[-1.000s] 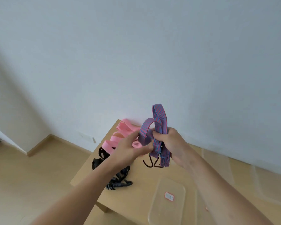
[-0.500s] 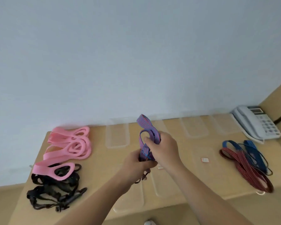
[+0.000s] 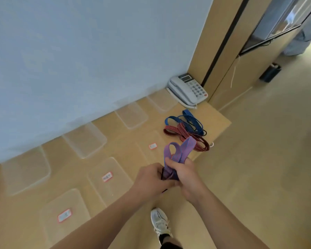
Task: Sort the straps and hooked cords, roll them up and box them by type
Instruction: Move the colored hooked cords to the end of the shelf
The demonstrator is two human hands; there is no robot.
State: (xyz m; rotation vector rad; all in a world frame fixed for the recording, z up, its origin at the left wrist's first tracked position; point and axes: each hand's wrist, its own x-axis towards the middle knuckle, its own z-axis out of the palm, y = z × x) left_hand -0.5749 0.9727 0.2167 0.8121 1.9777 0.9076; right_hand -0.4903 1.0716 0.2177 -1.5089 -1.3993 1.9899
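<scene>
Purple cord [image 3: 176, 155]: folded in loops, gripped by left hand [image 3: 153, 178] & right hand [image 3: 183, 174], both curled tight round it above table [image 3: 126, 148]. Red cord [image 3: 185, 136] & blue cord [image 3: 187, 121]: loose on table nr phone [image 3: 187, 90].

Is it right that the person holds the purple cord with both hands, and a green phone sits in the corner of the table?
Nearly. Both hands, left and right, do hold the purple cord, but the phone in the corner of the table is light grey, not green. The head view shows it.
</scene>
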